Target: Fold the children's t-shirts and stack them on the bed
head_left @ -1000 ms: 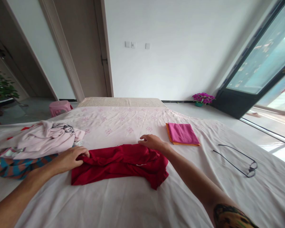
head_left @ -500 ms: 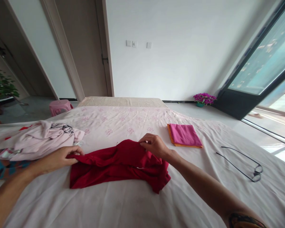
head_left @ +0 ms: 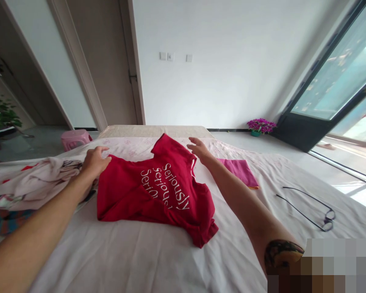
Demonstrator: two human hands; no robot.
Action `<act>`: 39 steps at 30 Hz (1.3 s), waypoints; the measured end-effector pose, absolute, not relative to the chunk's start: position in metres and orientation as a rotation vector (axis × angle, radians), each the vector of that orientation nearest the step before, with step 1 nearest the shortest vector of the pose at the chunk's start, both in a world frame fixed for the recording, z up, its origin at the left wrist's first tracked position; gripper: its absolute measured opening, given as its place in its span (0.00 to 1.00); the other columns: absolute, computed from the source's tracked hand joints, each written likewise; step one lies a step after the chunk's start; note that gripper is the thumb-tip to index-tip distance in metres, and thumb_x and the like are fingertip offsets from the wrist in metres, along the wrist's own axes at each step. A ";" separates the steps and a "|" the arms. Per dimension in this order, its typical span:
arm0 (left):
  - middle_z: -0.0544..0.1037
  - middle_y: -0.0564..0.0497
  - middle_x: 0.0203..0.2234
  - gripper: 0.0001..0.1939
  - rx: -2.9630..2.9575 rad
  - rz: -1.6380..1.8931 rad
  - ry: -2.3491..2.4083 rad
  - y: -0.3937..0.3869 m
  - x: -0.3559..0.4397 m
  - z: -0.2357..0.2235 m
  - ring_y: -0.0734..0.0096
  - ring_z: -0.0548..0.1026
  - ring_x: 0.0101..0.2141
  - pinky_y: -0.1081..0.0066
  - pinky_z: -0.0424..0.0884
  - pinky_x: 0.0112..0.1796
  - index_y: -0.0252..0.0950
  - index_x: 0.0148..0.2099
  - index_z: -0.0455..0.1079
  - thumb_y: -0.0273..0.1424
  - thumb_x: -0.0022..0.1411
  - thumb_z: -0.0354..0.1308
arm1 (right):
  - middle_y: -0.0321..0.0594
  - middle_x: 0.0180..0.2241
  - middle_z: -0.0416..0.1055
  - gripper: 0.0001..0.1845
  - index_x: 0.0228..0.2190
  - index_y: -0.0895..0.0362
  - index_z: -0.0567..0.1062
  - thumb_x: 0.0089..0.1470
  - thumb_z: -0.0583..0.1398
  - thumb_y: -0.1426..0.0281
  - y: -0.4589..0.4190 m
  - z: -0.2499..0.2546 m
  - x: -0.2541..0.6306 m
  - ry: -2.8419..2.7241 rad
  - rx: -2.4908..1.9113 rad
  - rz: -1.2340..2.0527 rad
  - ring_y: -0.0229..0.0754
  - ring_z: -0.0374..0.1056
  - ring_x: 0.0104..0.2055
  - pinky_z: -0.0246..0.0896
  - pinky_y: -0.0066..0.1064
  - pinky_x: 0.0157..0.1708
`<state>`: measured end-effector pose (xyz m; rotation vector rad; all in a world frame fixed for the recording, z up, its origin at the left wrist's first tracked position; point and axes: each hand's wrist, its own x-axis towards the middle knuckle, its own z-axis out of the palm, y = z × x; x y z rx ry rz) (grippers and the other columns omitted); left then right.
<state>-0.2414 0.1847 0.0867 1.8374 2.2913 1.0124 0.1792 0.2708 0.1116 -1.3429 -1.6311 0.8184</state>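
Note:
A red T-shirt [head_left: 125,185] with white lettering that repeats "Seriously" lies spread sideways on the white sheet. Its neckline faces right, and one sleeve points away from me. My left hand [head_left: 96,161] is at the far left corner of the shirt's hem, fingers apart, with the thumb against the cloth. At the far shoulder, beside the neckline, my right hand [head_left: 200,149] has its fingers stretched out and apart. The shirt's near side is wrinkled, and its near sleeve is bunched at the lower right.
A pile of clothes [head_left: 45,181] lies left, partly behind my left forearm. Folded pink cloth [head_left: 240,173] and black-framed glasses [head_left: 327,219] lie right on the sheet [head_left: 116,256]. Beyond the bed are a pink stool [head_left: 76,140] and purple flowers [head_left: 260,126].
The shirt's upper layer has been unfolded away from me, uncovering the lettering and far sleeve. Both hands have moved farther away, and their fingers have opened.

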 end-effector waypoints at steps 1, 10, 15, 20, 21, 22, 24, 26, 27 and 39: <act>0.75 0.40 0.47 0.24 1.860 0.987 2.301 0.182 -0.236 0.080 0.60 0.71 0.46 0.59 0.65 0.53 0.27 0.55 0.68 0.34 0.58 0.57 | 0.48 0.60 0.65 0.27 0.58 0.57 0.67 0.55 0.58 0.72 0.267 0.100 0.186 -1.747 -1.442 0.758 0.44 0.68 0.55 0.65 0.36 0.51; 0.76 0.41 0.50 0.32 1.992 0.694 1.843 0.104 -0.171 -0.003 0.58 0.77 0.45 0.65 0.73 0.44 0.34 0.57 0.69 0.49 0.57 0.56 | 0.55 0.57 0.66 0.32 0.60 0.56 0.63 0.59 0.54 0.53 0.187 0.031 0.232 -2.151 -2.035 0.374 0.58 0.69 0.52 0.62 0.45 0.47; 0.80 0.43 0.40 0.33 1.850 0.572 1.847 0.093 -0.162 -0.004 0.59 0.78 0.36 0.65 0.72 0.40 0.30 0.57 0.69 0.39 0.49 0.59 | 0.50 0.51 0.72 0.33 0.60 0.54 0.63 0.56 0.58 0.57 0.168 0.022 0.233 -2.246 -1.915 0.345 0.55 0.70 0.51 0.61 0.39 0.46; 0.80 0.50 0.36 0.17 1.800 0.382 1.478 0.070 -0.184 0.026 0.60 0.77 0.39 0.69 0.70 0.40 0.35 0.43 0.74 0.35 0.52 0.54 | 0.45 0.41 0.76 0.27 0.57 0.58 0.67 0.58 0.58 0.64 0.169 0.012 0.259 -1.990 -1.841 0.526 0.47 0.72 0.43 0.63 0.32 0.40; 0.79 0.52 0.35 0.14 1.839 0.326 1.457 0.062 -0.190 0.030 0.61 0.76 0.38 0.70 0.69 0.40 0.36 0.39 0.74 0.33 0.52 0.53 | 0.44 0.40 0.76 0.26 0.57 0.59 0.66 0.58 0.58 0.64 0.167 0.012 0.264 -1.924 -1.822 0.599 0.45 0.73 0.41 0.63 0.31 0.38; 0.78 0.52 0.33 0.12 1.895 0.261 1.445 0.054 -0.195 0.032 0.63 0.76 0.37 0.71 0.69 0.39 0.36 0.36 0.73 0.31 0.51 0.52 | 0.44 0.38 0.76 0.27 0.57 0.60 0.66 0.59 0.57 0.63 0.164 0.012 0.269 -1.868 -1.812 0.682 0.43 0.73 0.38 0.64 0.30 0.35; 0.76 0.53 0.31 0.08 2.032 0.156 1.461 0.039 -0.202 0.033 0.66 0.75 0.35 0.73 0.68 0.38 0.37 0.31 0.71 0.28 0.49 0.51 | 0.42 0.30 0.76 0.27 0.56 0.62 0.65 0.60 0.55 0.60 0.153 0.016 0.278 -1.811 -1.827 0.859 0.42 0.73 0.29 0.63 0.29 0.29; 0.76 0.51 0.34 0.08 2.162 0.145 1.517 0.026 -0.204 0.031 0.66 0.74 0.37 0.73 0.68 0.40 0.37 0.32 0.71 0.28 0.49 0.52 | 0.37 0.21 0.72 0.26 0.55 0.62 0.66 0.61 0.54 0.59 0.139 0.021 0.285 -1.823 -1.839 1.033 0.41 0.69 0.22 0.61 0.29 0.23; 0.76 0.50 0.37 0.10 2.220 0.183 1.553 0.021 -0.203 0.029 0.64 0.75 0.39 0.72 0.69 0.42 0.37 0.35 0.72 0.28 0.48 0.54 | 0.36 0.19 0.70 0.26 0.54 0.62 0.67 0.61 0.54 0.59 0.131 0.023 0.287 -1.846 -1.815 1.107 0.40 0.68 0.20 0.60 0.28 0.22; 0.79 0.52 0.38 0.18 2.012 0.437 1.594 0.010 -0.188 0.019 0.62 0.76 0.43 0.69 0.69 0.48 0.39 0.40 0.73 0.28 0.45 0.50 | 0.43 0.44 0.75 0.32 0.58 0.54 0.66 0.50 0.60 0.66 0.081 0.025 0.260 -1.773 -1.404 1.082 0.46 0.71 0.39 0.66 0.35 0.37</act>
